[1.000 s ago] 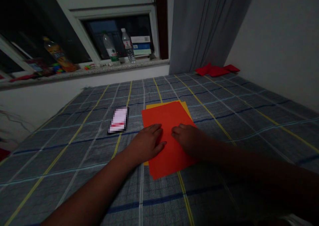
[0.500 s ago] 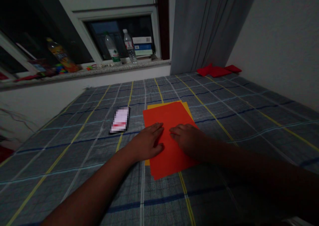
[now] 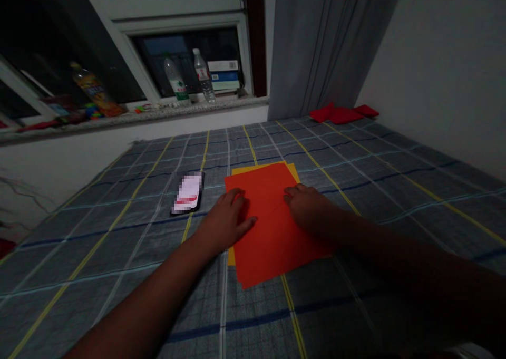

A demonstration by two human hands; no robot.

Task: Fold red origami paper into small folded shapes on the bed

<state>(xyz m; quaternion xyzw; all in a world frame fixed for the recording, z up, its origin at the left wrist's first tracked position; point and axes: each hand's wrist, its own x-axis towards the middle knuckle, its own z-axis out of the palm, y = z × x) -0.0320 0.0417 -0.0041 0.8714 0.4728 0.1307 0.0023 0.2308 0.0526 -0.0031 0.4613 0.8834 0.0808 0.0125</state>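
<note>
An orange-red paper sheet (image 3: pixel 272 227) lies on a grey checked bedsheet (image 3: pixel 356 180), on top of a yellow sheet (image 3: pixel 291 166) whose edge shows at the far side and at the near left. My left hand (image 3: pixel 225 222) rests flat on the red sheet's left edge, fingers stretched out. My right hand (image 3: pixel 308 203) lies palm down on the sheet's right part, fingers pointing left. Neither hand holds anything.
A phone (image 3: pixel 187 193) lies on the bedsheet left of the paper. Red cloth (image 3: pixel 342 112) sits at the far right by a grey curtain (image 3: pixel 324 42). A window sill (image 3: pixel 158 114) behind carries bottles (image 3: pixel 202 74) and books (image 3: pixel 223 74).
Both hands have slid apart across the red sheet, the left toward its left edge and the right toward its right side. The sheet itself has stayed in place.
</note>
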